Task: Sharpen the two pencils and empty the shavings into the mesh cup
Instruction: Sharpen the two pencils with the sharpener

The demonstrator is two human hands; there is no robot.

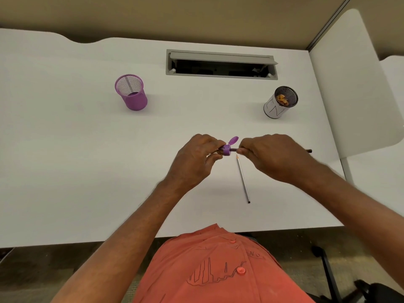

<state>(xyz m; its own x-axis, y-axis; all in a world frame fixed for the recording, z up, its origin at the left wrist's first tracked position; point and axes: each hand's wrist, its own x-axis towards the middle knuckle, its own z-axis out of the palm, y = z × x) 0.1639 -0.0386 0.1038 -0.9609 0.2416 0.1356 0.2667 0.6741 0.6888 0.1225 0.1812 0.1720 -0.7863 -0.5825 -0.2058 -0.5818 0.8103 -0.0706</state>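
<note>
While your left hand (194, 159) holds the purple sharpener (227, 149) above the white surface (87, 160), its fingers are curled and pinched around the sharpener body; the hinged lid (233, 141) stands flipped up. Your right hand (270, 157) grips a dark pencil (234, 149), fingers pressed together around the shaft just beside the sharpener; the pencil runs level, its near end entering the sharpener, its far end poking out past the right wrist; the tip is hidden inside. A second pencil (243, 179), grey, lies flat on the surface just below the hands, untouched, its sharpened point aimed up toward the sharpener, its butt end toward you. The black mesh cup (281, 102) with a white paper wrap stands upright at far right, well apart from the hands; orange-brown shavings (282, 99) sit inside it. A purple mesh cup (131, 92) stands upright at far left; what it holds cannot be told. A grey cable tray (221, 64) is open at the back of the surface.
</note>
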